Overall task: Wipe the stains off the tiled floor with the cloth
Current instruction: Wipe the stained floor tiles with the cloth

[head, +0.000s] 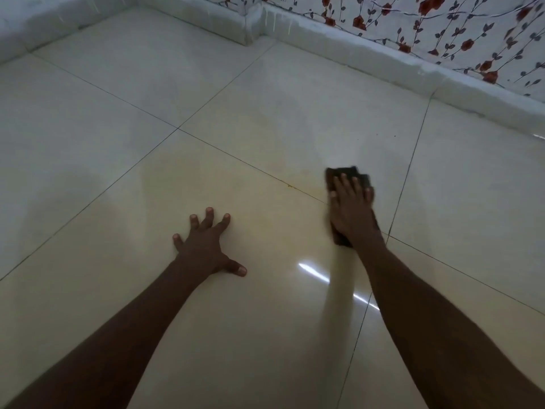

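Observation:
A dark cloth (348, 174) lies flat on the glossy cream tiled floor (265, 98), right of centre. My right hand (351, 208) presses down on it with straight fingers, covering most of it. My left hand (206, 246) rests on the floor with fingers spread wide, to the left of the cloth and nearer to me. A small yellowish stain (290, 186) sits on the grout line just left of the cloth. A faint yellowish smear (236, 178) spreads across the tile around it.
A white skirting (368, 59) runs along the back, with a jutting corner (250, 22) at centre top. Above it at the right is a wall covering (442, 25) printed with red flowers. A bright light reflection (314, 273) glints on the tile between my arms.

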